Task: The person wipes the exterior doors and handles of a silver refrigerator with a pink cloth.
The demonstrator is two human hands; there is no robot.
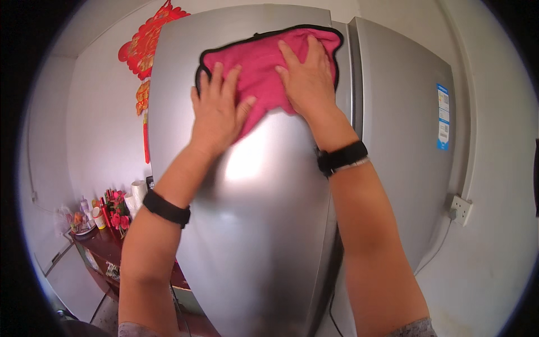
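Note:
A pink cloth with a black trimmed edge (255,62) lies spread against the upper part of a silver refrigerator door (269,224). My left hand (218,112) presses flat on the cloth's lower left part, fingers spread and pointing up. Over its right part rests my right hand (310,81), also flat with the fingers apart. Both palms face the door, and neither hand is closed round the cloth. Black bands circle both of my forearms near the wrists.
The refrigerator's grey side (404,123) bears a blue and white label (443,117). A plug sits in the wall socket (461,210), its cord hanging down. At left, a dark red table (101,245) holds red flowers (119,210) and white rolls. A red and gold ornament (147,45) hangs above.

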